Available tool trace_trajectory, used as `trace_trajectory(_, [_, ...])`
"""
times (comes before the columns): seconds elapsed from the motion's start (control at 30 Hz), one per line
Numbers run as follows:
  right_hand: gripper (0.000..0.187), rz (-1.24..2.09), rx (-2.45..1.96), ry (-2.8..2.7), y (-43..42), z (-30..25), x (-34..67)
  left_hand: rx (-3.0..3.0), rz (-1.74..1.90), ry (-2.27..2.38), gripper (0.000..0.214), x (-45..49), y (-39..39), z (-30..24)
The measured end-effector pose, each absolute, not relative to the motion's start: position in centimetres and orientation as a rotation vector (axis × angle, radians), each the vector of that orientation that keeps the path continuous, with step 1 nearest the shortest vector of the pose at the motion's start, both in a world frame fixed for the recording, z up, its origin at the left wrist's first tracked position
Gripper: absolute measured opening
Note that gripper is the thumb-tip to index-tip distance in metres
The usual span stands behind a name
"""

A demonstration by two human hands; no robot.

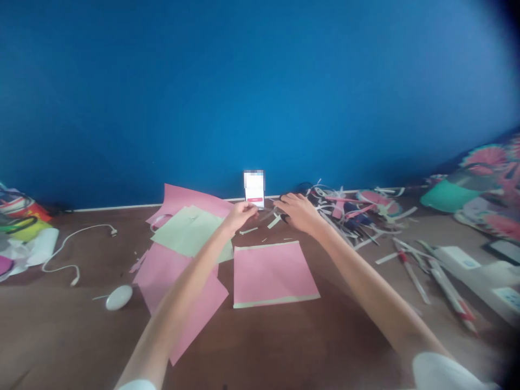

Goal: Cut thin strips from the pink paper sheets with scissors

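Note:
My left hand (241, 215) is closed in a pinch just below the lit phone (254, 192), which leans upright against the blue wall. Whatever sits between those fingertips is too blurred to name. My right hand (299, 212) reaches forward with its fingers stretched out over a black looped thing (285, 218), perhaps scissors handles, mostly hidden under the hand. Nearer to me, between my forearms, lies a flat pink sheet (274, 273) with pale green strips along its top and bottom edges. Small pale paper scraps (248, 231) are scattered between it and my hands.
Pink paper (195, 200) and a light green sheet (182, 230) overlap at left, partly under my left forearm. A white cable (81, 230) and a white oval object (119, 298) lie further left. Paper strips (337, 208), pens (450, 292) and a power strip (483, 276) occupy the right.

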State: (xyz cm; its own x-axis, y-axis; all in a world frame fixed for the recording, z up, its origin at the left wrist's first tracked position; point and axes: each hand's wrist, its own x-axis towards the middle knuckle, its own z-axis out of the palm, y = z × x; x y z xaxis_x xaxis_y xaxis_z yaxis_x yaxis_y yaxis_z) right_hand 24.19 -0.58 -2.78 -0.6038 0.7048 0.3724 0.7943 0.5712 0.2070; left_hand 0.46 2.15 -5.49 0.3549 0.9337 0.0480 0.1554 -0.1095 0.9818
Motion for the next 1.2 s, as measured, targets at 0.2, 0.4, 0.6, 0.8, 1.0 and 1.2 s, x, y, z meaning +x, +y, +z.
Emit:
trace_trajectory(0.2, [0.042,-0.557,-1.198,-2.449,2.1,-2.5,21.4,1.461,1.034,1.062,0.031,-0.3,2.6,-4.9])
trace_trajectory(0.4, [0.043,-0.56,-1.224,-2.439,4.7,-2.2,19.1,1.487,1.079,1.186,0.029,-1.2,2.8,-4.3])
trace_trajectory(0.6, [0.047,-0.578,-1.211,-2.46,6.4,-1.8,18.3,1.538,1.101,1.224,0.038,-1.6,2.8,-3.7])
trace_trajectory(0.8, [0.047,-0.582,-1.192,-2.458,5.6,-2.0,18.1,1.539,1.189,1.19,0.039,-1.6,3.2,-4.0])
trace_trajectory(1.0, [0.046,-0.548,-1.121,-2.511,3.2,-3.2,17.8,1.622,1.274,1.18,0.037,-1.7,3.0,-4.2])
trace_trajectory(1.2, [0.044,-0.565,-1.138,-2.493,3.3,-3.7,17.7,1.777,1.271,1.238,0.036,-1.9,2.8,-4.3])
